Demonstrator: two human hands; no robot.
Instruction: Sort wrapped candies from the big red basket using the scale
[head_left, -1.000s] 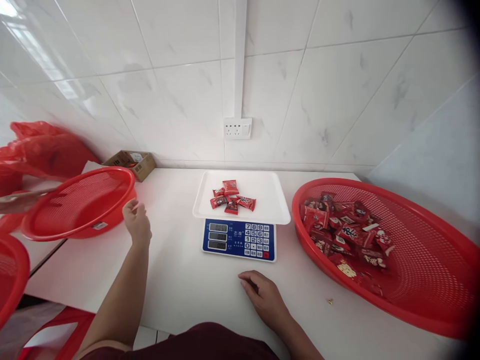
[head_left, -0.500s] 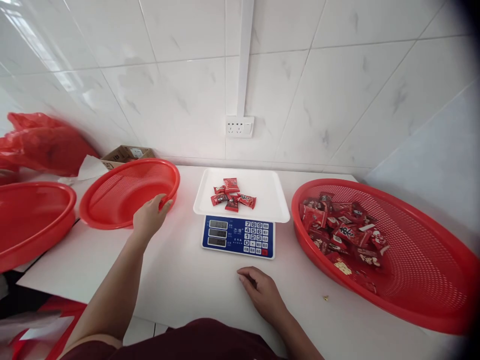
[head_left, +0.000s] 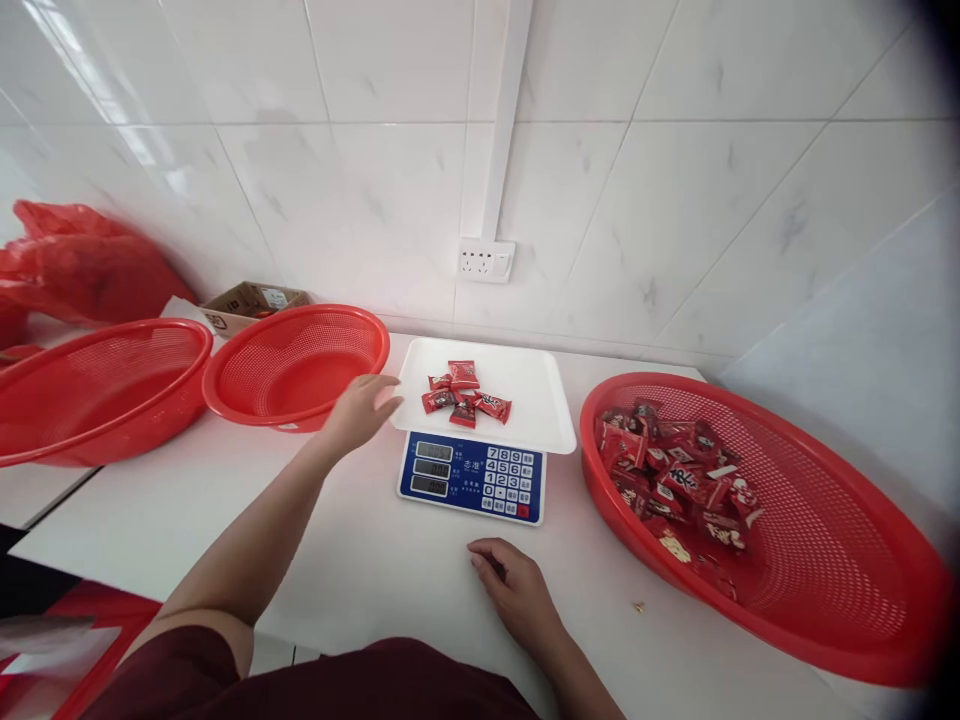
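Observation:
My left hand point(head_left: 364, 412) is open beside the left edge of the white tray point(head_left: 540, 395), its thumb and fingers apart and nothing between them. Several red wrapped snacks point(head_left: 463, 390) lie on that tray, which sits on top of a blue-fronted digital scale point(head_left: 469, 475). Low in the view, my right hand point(head_left: 517, 590) rests on the white table below the scale. Its fingers are loosely bent with a gap to the thumb, and it holds nothing that I can see.
A large red basket point(head_left: 840, 530) with many wrapped snacks point(head_left: 682, 480) stands on the right. Two more red baskets, one nearer point(head_left: 300, 375) and one farther left point(head_left: 112, 380), stand near a cardboard box point(head_left: 240, 305) and red plastic bags point(head_left: 82, 265). A tiny golden piece point(head_left: 639, 607) lies on the table.
My left hand has let go of the left basket's rim and moved right to the tray. That basket now sits farther right and back. My right hand stays at the same place.

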